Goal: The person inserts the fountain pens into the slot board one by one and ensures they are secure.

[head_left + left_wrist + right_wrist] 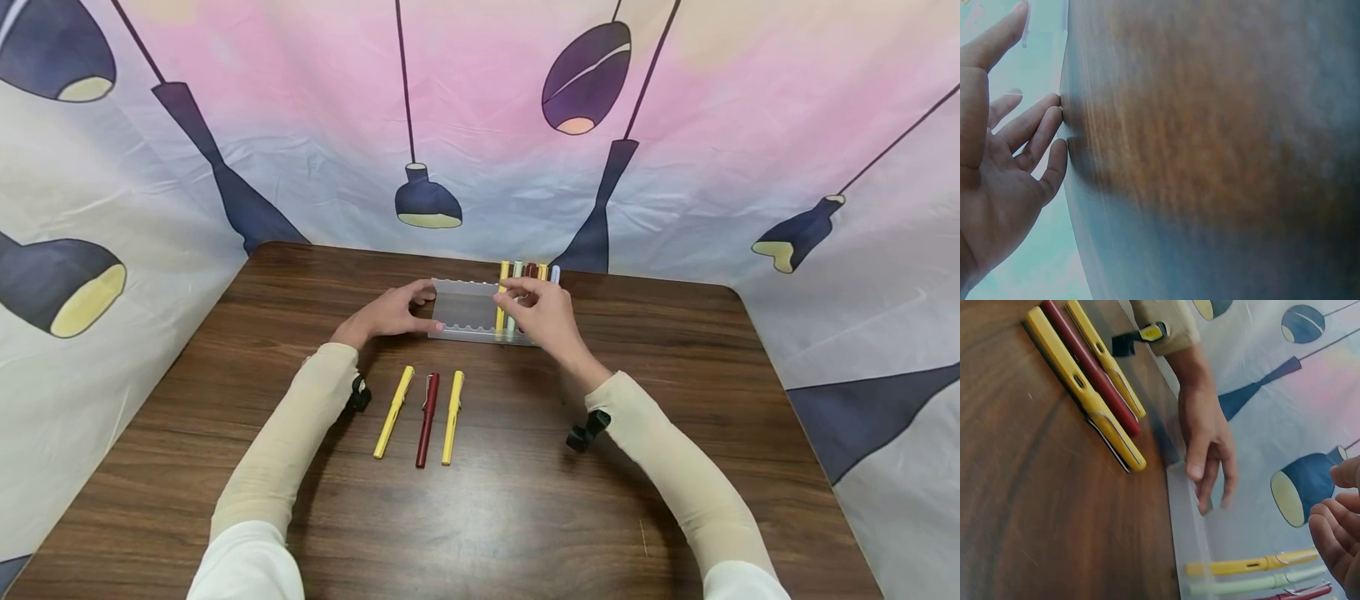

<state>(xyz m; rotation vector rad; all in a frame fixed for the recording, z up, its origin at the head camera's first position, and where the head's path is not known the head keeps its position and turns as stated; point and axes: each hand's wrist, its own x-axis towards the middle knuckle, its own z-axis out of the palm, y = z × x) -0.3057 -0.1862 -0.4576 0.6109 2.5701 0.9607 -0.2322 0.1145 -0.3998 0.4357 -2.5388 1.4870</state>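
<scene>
A clear pen stand [465, 310] with notched edges stands toward the back of the table. My left hand [386, 315] holds its left end, thumb at the front edge and fingers behind. My right hand [546, 317] is over the filled right part, its thumb and fingertips near a yellow pen [1254, 565] lying in the notches. In the right wrist view these fingers [1329, 528] are loosely bent and look apart from the pen. Beside it rest a light green pen [1260, 581], a dark red pen [531, 270], another yellow one and a light blue pen [555, 273], partly hidden by my hand.
On the table [510, 500], nearer me, lie a yellow pen [393, 412], a dark red pen [427, 421] and another yellow pen [452, 418], roughly side by side. A cloth printed with lamps [480, 108] hangs behind the table.
</scene>
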